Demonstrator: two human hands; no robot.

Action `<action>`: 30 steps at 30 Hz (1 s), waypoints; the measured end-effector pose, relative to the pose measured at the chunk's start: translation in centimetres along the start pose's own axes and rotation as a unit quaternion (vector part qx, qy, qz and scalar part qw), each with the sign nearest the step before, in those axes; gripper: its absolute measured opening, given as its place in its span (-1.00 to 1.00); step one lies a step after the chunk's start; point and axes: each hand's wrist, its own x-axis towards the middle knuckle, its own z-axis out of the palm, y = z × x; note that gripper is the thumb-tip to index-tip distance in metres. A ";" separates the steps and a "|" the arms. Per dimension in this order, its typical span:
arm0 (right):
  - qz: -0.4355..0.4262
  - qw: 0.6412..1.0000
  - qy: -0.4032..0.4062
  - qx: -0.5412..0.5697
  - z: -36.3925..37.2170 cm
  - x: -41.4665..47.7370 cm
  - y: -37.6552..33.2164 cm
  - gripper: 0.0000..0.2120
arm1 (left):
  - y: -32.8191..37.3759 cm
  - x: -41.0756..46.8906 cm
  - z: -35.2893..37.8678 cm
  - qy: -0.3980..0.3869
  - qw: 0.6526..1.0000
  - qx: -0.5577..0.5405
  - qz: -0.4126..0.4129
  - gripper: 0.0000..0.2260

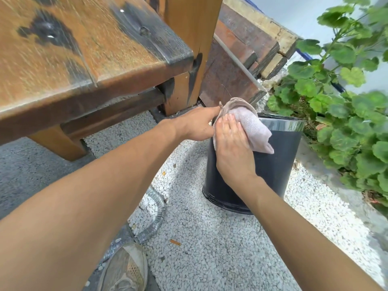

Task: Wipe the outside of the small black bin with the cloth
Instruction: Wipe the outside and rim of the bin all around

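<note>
The small black bin (270, 171) stands upright on the white gravel (210, 238), just beside a wooden post (189, 59) and close to the green leafy plant (346, 122) on its right. Its shiny rim band runs round the top, and I think a dark liner is folded over it, though the blur makes that hard to tell. My pale pink cloth (249, 124) is draped over the near edge of the rim and hangs down the outer wall. My right hand (233, 148) lies flat on the cloth, fingers (227, 124) held close together and pressing it against the side of the bin. My left hand (197, 124) is at the rim's left edge, thumb and forefinger pinching a corner of the cloth, the other fingers curled under. The wooden table (84, 49) fills the upper left, its top stained dark in patches. A ribbed grey hose (155, 217) curves over the gravel near my shoe (123, 267) at the bottom
</note>
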 end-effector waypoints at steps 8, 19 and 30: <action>-0.070 0.995 -0.043 -0.055 0.5 0.2 0.8 -0.42 | 0.1 -0.3 0.0 0.034 0.998 -0.050 0.023 -0.36; -0.147 0.965 -0.091 -0.195 2.1 -2.2 -1.4 -0.33 | 0.6 0.4 -0.4 -0.015 1.000 0.015 0.011 -0.28; -0.219 0.924 -0.273 -0.153 4.4 -11.8 -4.8 -0.30 | 1.2 0.8 0.3 -0.035 0.998 0.034 0.024 -0.15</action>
